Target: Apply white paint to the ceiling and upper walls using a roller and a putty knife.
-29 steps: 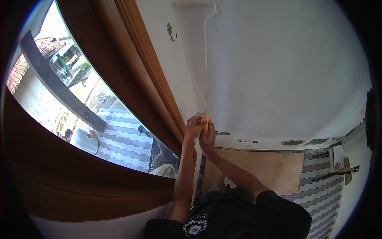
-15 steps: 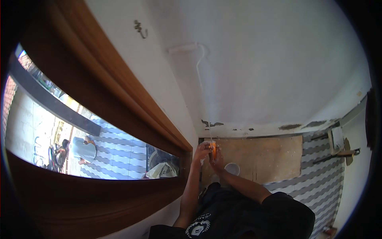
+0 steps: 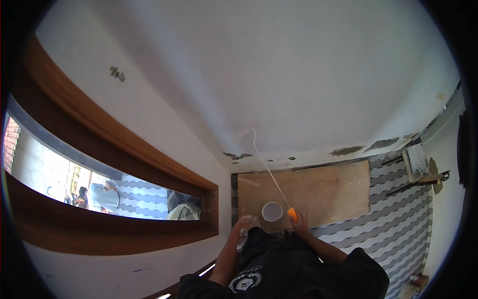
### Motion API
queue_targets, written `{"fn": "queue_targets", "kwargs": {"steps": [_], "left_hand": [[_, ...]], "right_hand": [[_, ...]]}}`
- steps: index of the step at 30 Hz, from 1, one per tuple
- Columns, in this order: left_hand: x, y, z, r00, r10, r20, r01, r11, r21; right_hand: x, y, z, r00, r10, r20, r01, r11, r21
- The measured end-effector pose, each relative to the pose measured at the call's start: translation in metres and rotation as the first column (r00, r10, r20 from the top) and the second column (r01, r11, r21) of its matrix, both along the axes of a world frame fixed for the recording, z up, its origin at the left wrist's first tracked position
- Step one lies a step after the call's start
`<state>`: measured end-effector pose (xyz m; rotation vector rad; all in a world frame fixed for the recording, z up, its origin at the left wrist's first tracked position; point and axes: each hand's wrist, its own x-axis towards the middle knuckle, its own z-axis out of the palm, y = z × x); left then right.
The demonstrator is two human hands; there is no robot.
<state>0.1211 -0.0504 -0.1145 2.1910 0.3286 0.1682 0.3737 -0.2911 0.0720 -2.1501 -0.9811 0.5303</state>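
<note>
Currently, the right hand (image 3: 300, 222) grasps the orange handle (image 3: 293, 215) of a paint roller (image 3: 270, 172), with the fingers closed around the grip. The roller's thin pale rod extends from this handle toward the upper left, crosses over the tan board (image 3: 328, 192) and ends in a bend set against the white wall (image 3: 298, 74). The roller head is faint against the paint at that bend; contact between head and wall cannot be confirmed. The left hand (image 3: 247, 223) is lowered near the front edge of the board, to the left of a round white bucket (image 3: 272, 203), and is apart from the roller; its fingers appear bent, but whether they hold anything cannot be determined. The bucket stands on the board between the two hands, open side up, with a light grey interior. The board lies flat on grey-and-white patterned tile (image 3: 393, 214) along the base of the wall, where dark bare patches (image 3: 347, 150) interrupt the finish. To the left, a brown wooden frame (image 3: 124, 149) surrounds an opening, through which a person in a light shirt (image 3: 103, 197) and a pale bag (image 3: 185, 210) are visible. A metal hook (image 3: 117, 74) is fixed above the frame. The wearer's black shirt (image 3: 308, 274) occupies the lower centre, a forearm extending on either side.
</note>
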Motion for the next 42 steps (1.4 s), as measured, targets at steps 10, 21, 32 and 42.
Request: {"fn": "queue_targets", "kwargs": {"steps": [10, 21, 32, 42], "left_hand": [[-0.02, -0.165, 0.057, 0.34, 0.224, -0.913, -0.912, 0.314, -0.263], [0.141, -0.2, 0.08, 0.518, 0.265, -0.813, -0.798, 0.493, -0.348], [0.149, -0.281, -0.039, 0.333, 0.115, -0.936, -0.774, 0.601, -0.201], [0.165, -0.37, -0.056, 0.499, 0.185, -0.847, -0.775, 0.533, -0.34]], "right_hand": [[0.136, -0.187, -0.067, 0.994, 0.012, -0.108, -0.042, 0.958, -0.285], [0.16, -0.364, -0.118, 0.95, 0.066, -0.306, -0.177, 0.919, -0.352], [0.234, -0.38, -0.008, 0.42, -0.67, -0.612, 0.258, 0.735, -0.627], [0.229, -0.417, 0.02, 0.481, -0.668, -0.568, 0.156, 0.702, -0.694]]}}
